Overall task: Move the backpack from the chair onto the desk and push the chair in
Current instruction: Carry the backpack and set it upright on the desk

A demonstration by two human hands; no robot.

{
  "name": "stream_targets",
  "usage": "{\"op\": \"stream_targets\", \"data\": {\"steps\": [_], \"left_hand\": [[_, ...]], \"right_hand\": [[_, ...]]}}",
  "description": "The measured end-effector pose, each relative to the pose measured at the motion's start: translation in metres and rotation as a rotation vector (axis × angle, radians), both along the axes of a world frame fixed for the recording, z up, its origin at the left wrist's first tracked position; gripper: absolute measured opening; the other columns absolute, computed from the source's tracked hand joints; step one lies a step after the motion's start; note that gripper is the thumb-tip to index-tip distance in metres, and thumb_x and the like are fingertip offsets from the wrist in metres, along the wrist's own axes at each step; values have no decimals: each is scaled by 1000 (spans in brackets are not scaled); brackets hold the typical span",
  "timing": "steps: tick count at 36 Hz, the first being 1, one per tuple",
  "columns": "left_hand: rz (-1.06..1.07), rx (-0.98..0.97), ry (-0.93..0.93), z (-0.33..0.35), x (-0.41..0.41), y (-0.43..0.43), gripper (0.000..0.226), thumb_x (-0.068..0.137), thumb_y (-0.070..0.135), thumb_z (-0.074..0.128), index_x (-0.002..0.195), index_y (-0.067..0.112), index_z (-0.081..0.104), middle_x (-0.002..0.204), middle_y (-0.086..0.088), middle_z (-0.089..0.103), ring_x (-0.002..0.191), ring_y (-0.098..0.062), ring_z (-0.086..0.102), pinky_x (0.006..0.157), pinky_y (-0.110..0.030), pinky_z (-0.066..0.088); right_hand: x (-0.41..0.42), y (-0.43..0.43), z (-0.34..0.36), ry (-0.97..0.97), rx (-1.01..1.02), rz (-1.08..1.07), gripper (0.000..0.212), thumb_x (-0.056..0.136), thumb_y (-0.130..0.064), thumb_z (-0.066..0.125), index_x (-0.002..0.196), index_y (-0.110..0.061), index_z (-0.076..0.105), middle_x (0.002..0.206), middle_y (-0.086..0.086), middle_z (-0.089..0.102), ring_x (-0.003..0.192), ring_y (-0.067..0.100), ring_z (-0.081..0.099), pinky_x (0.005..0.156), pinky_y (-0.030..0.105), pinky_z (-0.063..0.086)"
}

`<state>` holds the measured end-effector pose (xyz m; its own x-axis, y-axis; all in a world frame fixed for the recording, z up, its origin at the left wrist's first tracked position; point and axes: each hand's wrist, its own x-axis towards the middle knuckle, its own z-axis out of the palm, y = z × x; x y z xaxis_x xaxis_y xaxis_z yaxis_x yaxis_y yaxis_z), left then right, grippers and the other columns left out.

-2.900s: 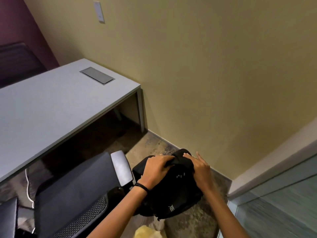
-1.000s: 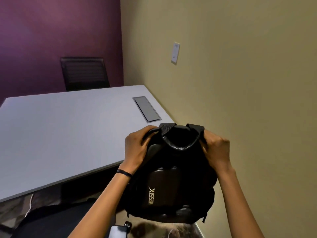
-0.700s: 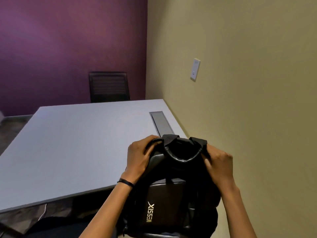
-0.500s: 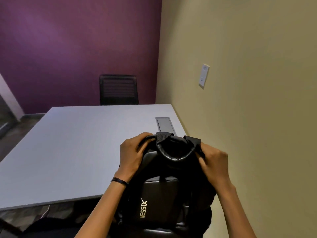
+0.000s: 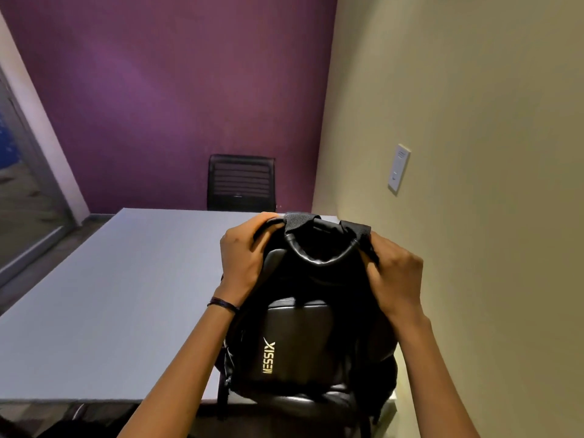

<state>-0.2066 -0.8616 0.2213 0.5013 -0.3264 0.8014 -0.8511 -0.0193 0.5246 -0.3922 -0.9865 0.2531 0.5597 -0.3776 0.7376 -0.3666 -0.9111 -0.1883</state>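
Note:
A black backpack [image 5: 303,349] with a gold logo on its back panel hangs upright in front of me, over the near right corner of the grey desk [image 5: 110,305]. My left hand [image 5: 243,257] grips its top left shoulder and my right hand [image 5: 395,279] grips its top right, on either side of the carry handle. Whether its base touches the desk I cannot tell. The chair it came from is almost out of view; only a dark sliver shows at the bottom left.
A beige wall [image 5: 474,153] with a white switch plate [image 5: 398,169] runs close along the desk's right side. A second black chair [image 5: 241,183] stands behind the desk against the purple wall. A glass door frame [image 5: 28,184] is at the far left.
Both hands lifted the backpack from beside the chair up to desk height and carried it forward over the desk's right corner. The view turned left, so the far chair now sits centre.

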Motion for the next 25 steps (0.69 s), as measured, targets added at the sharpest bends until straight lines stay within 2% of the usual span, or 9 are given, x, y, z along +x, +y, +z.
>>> {"op": "stream_targets", "data": {"steps": [3, 5, 10, 15, 18, 22, 25], "left_hand": [[-31, 14, 7, 3, 14, -24, 16, 87, 10, 63, 100, 11, 71, 93, -2, 74, 85, 3, 59, 77, -1, 45], [-65, 18, 19, 5, 23, -42, 16, 87, 10, 64, 101, 13, 71, 91, 4, 71, 85, 4, 58, 76, -3, 46], [-161, 15, 13, 7, 43, -75, 14, 87, 19, 59, 97, 22, 68, 90, 15, 66, 85, 1, 61, 76, -1, 45], [-166, 63, 33, -7, 65, -106, 15, 88, 20, 58, 96, 18, 71, 86, 10, 70, 75, -2, 62, 69, -2, 44], [-187, 97, 97, -24, 80, -120, 15, 89, 18, 59, 97, 17, 72, 90, 5, 73, 82, -7, 64, 76, -6, 46], [-217, 126, 166, -47, 94, -133, 14, 90, 19, 59, 97, 27, 69, 93, 23, 66, 84, 6, 61, 78, 1, 46], [-242, 175, 187, -62, 101, -140, 14, 90, 26, 55, 99, 34, 62, 87, 43, 62, 88, 19, 58, 79, 2, 44]], "right_hand": [[10, -18, -1, 16, 34, 5, 37, 77, -25, 40, 75, 0, 67, 50, 11, 62, 36, 23, 55, 56, 0, 9], [16, -32, -3, 11, 44, -17, 35, 78, -25, 44, 76, 0, 68, 51, 12, 63, 37, 23, 56, 57, -1, 10], [30, -58, -13, -7, 94, -67, 14, 74, -17, 62, 76, -4, 69, 53, 9, 65, 41, 24, 58, 55, -1, 15], [47, -82, -27, 7, 146, -82, 9, 77, -12, 72, 84, -6, 70, 60, 10, 69, 47, 26, 62, 55, 3, 22], [57, -91, -40, 51, 177, -94, 12, 75, -8, 76, 86, -6, 70, 62, 11, 69, 49, 28, 63, 50, 14, 30], [69, -100, -55, 73, 223, -101, 13, 77, -11, 74, 90, -8, 71, 66, 9, 72, 54, 27, 65, 56, 14, 33], [76, -107, -66, 103, 274, -119, 14, 80, -13, 71, 93, -9, 71, 72, 10, 73, 60, 28, 68, 62, 18, 34]]}}
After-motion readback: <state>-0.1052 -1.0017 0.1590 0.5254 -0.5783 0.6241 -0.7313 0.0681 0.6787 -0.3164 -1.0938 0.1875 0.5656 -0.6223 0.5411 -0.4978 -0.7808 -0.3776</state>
